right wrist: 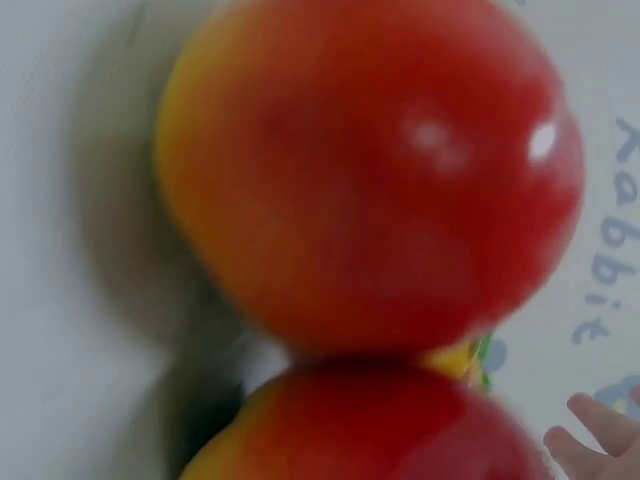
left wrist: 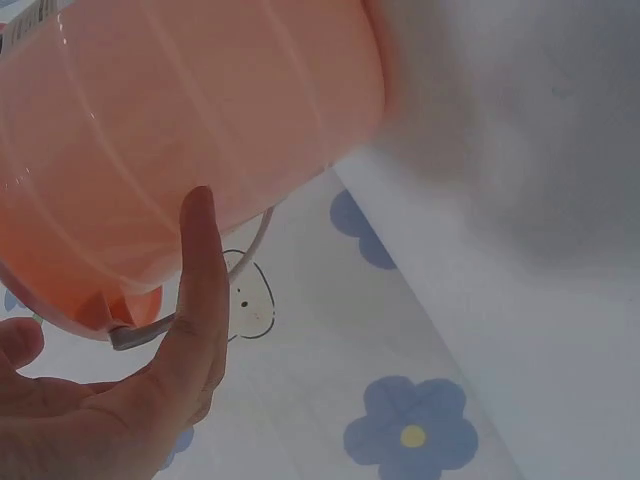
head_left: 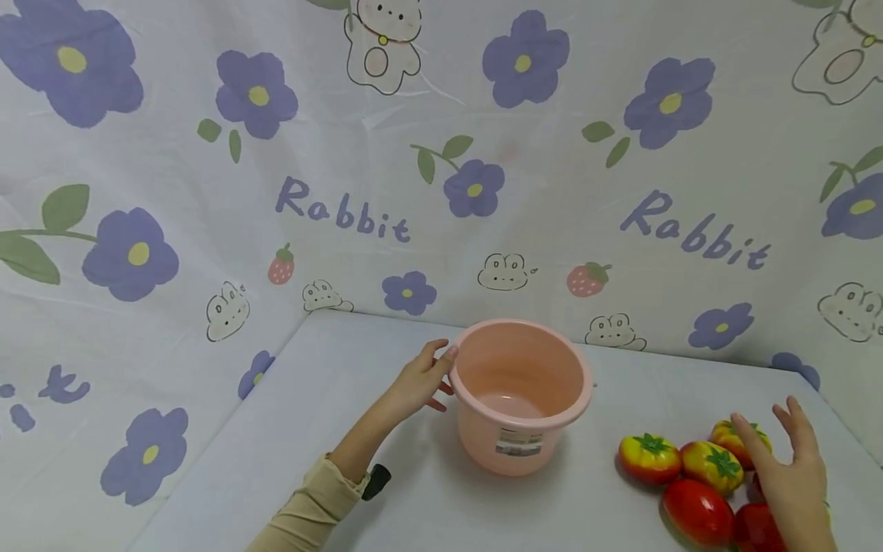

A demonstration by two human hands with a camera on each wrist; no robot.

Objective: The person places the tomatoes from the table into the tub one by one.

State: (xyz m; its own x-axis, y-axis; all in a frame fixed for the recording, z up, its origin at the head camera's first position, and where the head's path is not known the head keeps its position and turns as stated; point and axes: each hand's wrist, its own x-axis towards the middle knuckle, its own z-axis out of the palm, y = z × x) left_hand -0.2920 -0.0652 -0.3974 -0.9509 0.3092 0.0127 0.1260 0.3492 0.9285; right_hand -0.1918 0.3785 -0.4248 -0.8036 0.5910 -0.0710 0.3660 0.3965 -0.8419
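Note:
A pink plastic bucket (head_left: 510, 452) stands upright on the table, and I see nothing inside it. My left hand (head_left: 421, 383) is at its left side, fingertips touching by the rim; in the left wrist view, one straight finger (left wrist: 203, 250) lies along the bucket's wall (left wrist: 200, 110). Over on the right, my right hand (head_left: 793, 475) hovers above a cluster of red-and-yellow fruits with green leafy tops (head_left: 648, 458), its fingers spread and holding nothing. A smooth red fruit (head_left: 698, 512) lies at the front of the cluster. Close up, the right wrist view shows a red-orange fruit (right wrist: 370, 170).
A white cloth-like cover spreads over the table (head_left: 586, 506). Behind it hangs a curtain (head_left: 538, 153) printed with purple flowers, rabbits and the word Rabbit. A thin handle (left wrist: 255, 245) hangs at the bucket's far side. My left wrist carries a black strap piece (head_left: 375, 482).

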